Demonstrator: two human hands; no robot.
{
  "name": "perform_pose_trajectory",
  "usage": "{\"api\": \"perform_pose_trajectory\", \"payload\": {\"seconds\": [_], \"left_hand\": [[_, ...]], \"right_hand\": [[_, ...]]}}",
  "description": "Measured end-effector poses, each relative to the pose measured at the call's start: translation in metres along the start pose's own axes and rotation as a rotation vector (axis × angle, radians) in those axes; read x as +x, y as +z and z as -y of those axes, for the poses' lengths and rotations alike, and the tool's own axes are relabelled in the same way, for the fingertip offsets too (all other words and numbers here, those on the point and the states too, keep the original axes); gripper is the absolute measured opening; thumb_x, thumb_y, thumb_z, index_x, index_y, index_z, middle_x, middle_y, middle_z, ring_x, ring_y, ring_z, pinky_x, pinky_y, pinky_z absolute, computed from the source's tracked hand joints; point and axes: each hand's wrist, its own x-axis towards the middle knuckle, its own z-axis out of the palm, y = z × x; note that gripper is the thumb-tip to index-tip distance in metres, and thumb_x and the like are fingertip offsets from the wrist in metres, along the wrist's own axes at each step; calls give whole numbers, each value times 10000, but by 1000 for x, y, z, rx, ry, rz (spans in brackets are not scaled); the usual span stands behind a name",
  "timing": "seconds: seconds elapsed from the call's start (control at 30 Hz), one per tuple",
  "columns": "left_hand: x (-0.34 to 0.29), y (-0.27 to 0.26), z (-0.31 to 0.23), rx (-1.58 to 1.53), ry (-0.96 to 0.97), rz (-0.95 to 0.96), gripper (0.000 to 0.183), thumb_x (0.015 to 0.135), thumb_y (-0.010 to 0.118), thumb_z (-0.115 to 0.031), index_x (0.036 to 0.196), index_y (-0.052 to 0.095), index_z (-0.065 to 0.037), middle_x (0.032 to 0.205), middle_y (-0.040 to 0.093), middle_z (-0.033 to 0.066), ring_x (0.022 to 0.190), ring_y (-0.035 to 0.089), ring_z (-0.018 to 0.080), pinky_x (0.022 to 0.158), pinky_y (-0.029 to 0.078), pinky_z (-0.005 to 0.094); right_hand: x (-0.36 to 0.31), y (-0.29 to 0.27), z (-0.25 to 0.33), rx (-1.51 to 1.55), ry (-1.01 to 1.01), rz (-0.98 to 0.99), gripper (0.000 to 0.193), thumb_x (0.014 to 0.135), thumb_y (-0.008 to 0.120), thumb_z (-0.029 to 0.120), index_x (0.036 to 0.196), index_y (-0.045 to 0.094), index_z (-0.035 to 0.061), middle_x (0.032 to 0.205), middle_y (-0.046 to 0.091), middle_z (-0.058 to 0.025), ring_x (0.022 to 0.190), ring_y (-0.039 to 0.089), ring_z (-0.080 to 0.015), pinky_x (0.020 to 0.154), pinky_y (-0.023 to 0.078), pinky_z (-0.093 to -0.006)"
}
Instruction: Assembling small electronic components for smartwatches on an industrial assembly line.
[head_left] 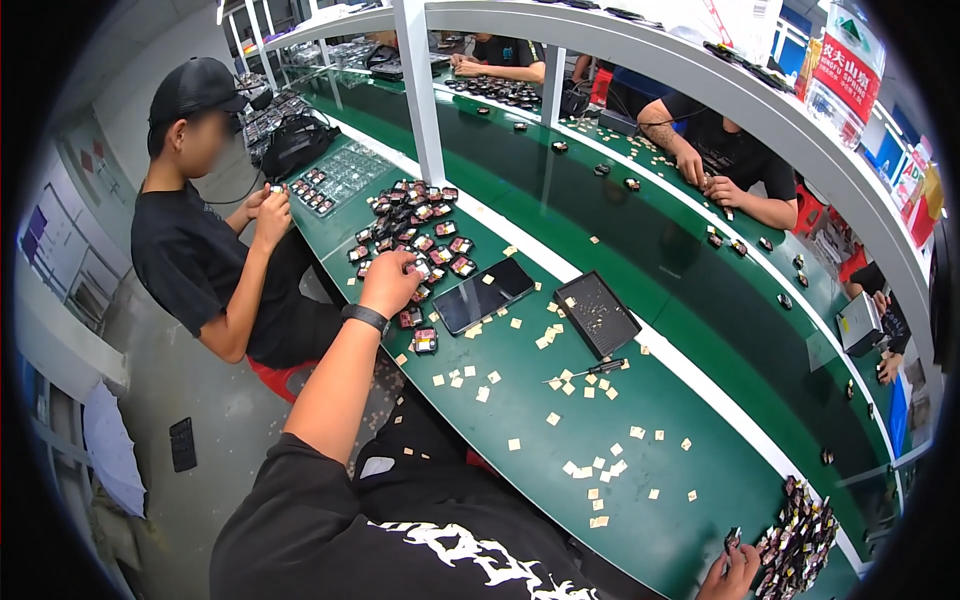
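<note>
My left hand [388, 282] is stretched out to about eleven o'clock, fingers curled down onto the near edge of a heap of small black-and-red modules [415, 232] on the green workbench [640, 470]. It looks pinched on one module, but my knuckles hide the fingertips, so I cannot tell whether it really grips anything. A black wristband [364, 317] sits on that wrist.

My right hand [733, 572] is low at about five o'clock, fingers narrow around a small dark part [733, 540], just beside a second pile of dark components with gold tabs [800, 545] at the bench's end.

Between my hands, near the middle, lie a dark phone [483, 294] face up, a black tray [597, 314] at its three o'clock, and a small screwdriver [592, 371] just below the tray. Little tan square pads [590, 468] are scattered over the bench.

At nine o'clock a person in a black cap [193, 88] sits handling a small piece. Across the bench, around one o'clock, another person's hands [705, 178] work at similar parts.
</note>
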Motion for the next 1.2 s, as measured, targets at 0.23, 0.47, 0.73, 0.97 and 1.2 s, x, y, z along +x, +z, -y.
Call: {"api": "perform_pose_trajectory", "payload": {"seconds": [0.23, 0.47, 0.73, 0.97, 1.2], "left_hand": [[-32, -17, -50, 313, 268, -256, 120, 895, 638, -109, 852, 694, -12, 942, 679, 203, 867, 649, 407, 775, 525, 508], [-209, 23, -182, -1201, -271, 946, 404, 1075, 514, -266, 1401, 543, -29, 1290, 644, 96, 1142, 636, 205, 1016, 506, 369], [-233, 32, -177, -1722, -693, 1197, 477, 1012, 513, -70, 1473, 403, -23, 1396, 548, 212, 1097, 647, 230, 999, 523, 384], [-223, 19, -180, -1330, -346, 1159, 248, 1026, 517, -47, 1266, 457, -24, 1278, 592, 200, 965, 665, 199, 821, 557, 334], [-209, 28, -186, -976, -16, 1168, 249, 1006, 533, 24, 1245, 467, 14, 1090, 631, 122, 917, 707, 180, 769, 588, 289]], "right_hand": [[23, -10, 54, 126, -212, -83, 175, 845, 787, 40, 1012, 761, 84, 1069, 673, -131, 912, 659, -307, 759, 552, -370], [33, 23, 147, 614, -342, 41, 230, 804, 778, 24, 1025, 732, 68, 1047, 646, -128, 846, 663, -301, 675, 538, -363], [65, 37, 218, 875, -326, 192, 151, 870, 750, 81, 1012, 734, 34, 864, 646, -96, 649, 618, -255, 621, 514, -324], [58, 26, 209, 1142, 238, 700, 160, 1009, 630, 130, 1057, 689, -11, 731, 621, -65, 665, 578, -120, 592, 465, -291], [36, 32, 225, 1311, 431, 519, 210, 1013, 626, 114, 1170, 595, -23, 773, 615, -30, 628, 517, -59, 570, 433, -246]]}}
